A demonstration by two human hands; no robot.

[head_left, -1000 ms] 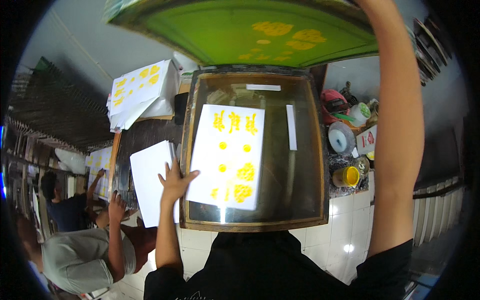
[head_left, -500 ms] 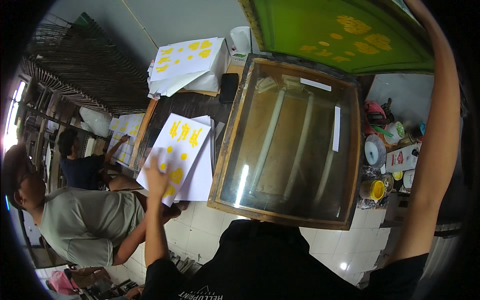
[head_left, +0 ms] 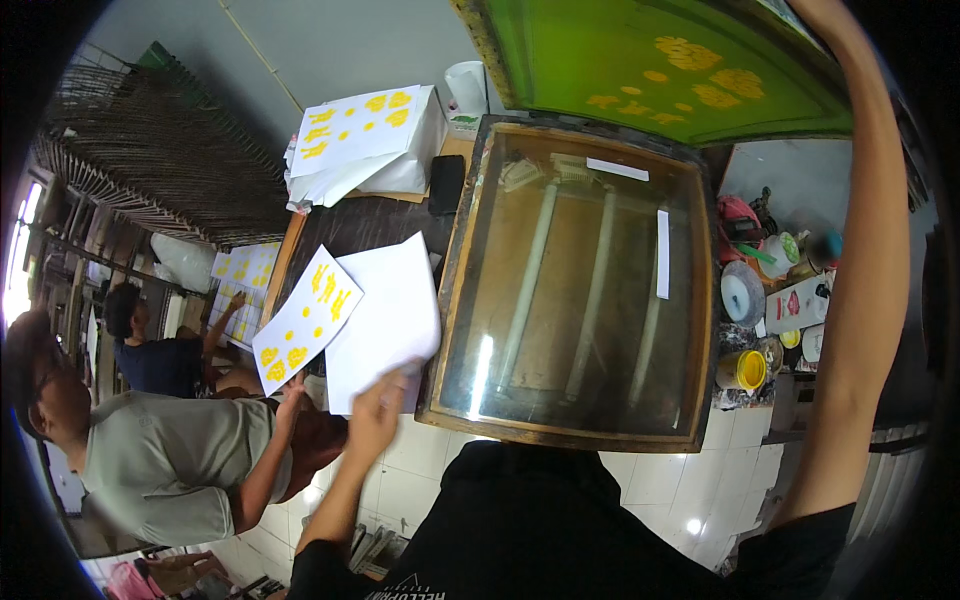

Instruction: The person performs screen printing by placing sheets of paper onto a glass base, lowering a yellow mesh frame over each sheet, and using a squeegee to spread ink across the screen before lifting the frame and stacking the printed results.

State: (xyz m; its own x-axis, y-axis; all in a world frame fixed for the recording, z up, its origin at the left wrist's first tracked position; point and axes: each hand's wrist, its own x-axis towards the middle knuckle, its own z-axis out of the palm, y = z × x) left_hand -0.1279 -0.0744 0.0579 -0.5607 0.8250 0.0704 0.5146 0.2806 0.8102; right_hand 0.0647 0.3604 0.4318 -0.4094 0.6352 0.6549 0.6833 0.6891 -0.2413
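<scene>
My left hand (head_left: 376,412), somewhat blurred, is closed at the near right corner of a blank white paper sheet (head_left: 385,320), whose right edge curls up. That sheet tops a stack beside the glass-topped table (head_left: 568,434). Overlapping it on the left is a sheet printed with yellow flower shapes and characters (head_left: 308,325); a co-worker's hand (head_left: 290,392) is at its near edge. At the far right, my raised right hand (head_left: 818,14) holds the edge of a tilted green printing screen (head_left: 600,60). The picture's rim partly cuts off this hand.
A pile of printed sheets (head_left: 355,125) lies at the back left, near a black phone (head_left: 446,185). Right of the glass stand a yellow paint tub (head_left: 741,371) and a white jug (head_left: 797,303). One co-worker (head_left: 170,465) is close on the left, another (head_left: 160,345) farther off.
The printed sheet has left my left hand, moving left to the co-worker. My left hand has moved right and nearer, onto the blank sheet. The screen remains raised in my right hand.
</scene>
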